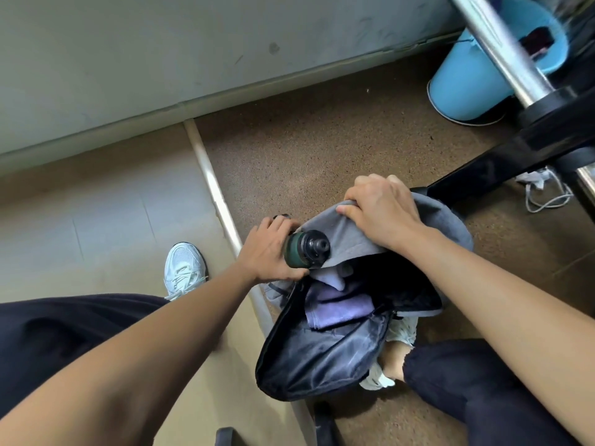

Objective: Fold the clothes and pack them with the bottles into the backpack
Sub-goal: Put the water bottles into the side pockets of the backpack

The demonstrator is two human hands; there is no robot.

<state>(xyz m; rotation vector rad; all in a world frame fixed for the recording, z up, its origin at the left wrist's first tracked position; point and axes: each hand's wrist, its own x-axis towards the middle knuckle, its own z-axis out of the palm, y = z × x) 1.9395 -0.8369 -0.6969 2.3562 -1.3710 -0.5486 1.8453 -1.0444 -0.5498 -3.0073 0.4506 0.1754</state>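
Speckled brown floor [322, 140], grey wall [161, 53] — blue plastic bin [467, 85] nearby. Left hand [267, 255] grips a dark green bottle [306, 252]; right hand [380, 214] clutches the grey backpack [322, 358].

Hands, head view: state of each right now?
Left hand: grips the green bottle.
Right hand: grips the top edge of the grey backpack.

Bare forearms, dark navy trousers [64, 329] and white lace-up sneakers [184, 268].
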